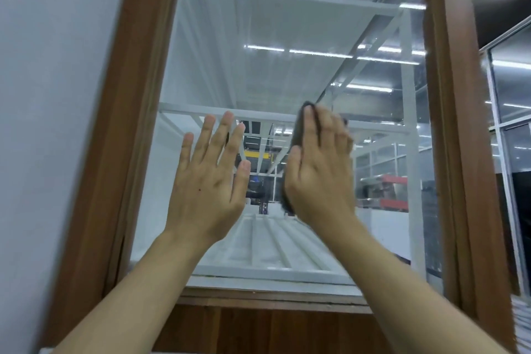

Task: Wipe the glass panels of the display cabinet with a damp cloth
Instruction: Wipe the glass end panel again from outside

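The dark, soft cloth [297, 133] lies crumpled flat against the glass panel [258, 37], around the middle of the pane and a little to the right. The right hand [319, 172] presses it there with a flat palm and straight fingers held close together; the fingertips are blurred. Only the cloth's dark edges show, along the hand's left side and above it. Just to the left, the left hand [209, 181] is spread wide, fingers straight and fanned, holding nothing; whether it touches the pane cannot be told. The smooth glass carries streaks of reflected strip lights. Behind it run thin white shelf bars [258, 112]. A brown wooden frame [135, 95] with visible grain borders the pane, and a plain pale wall [51, 95] stands further left.
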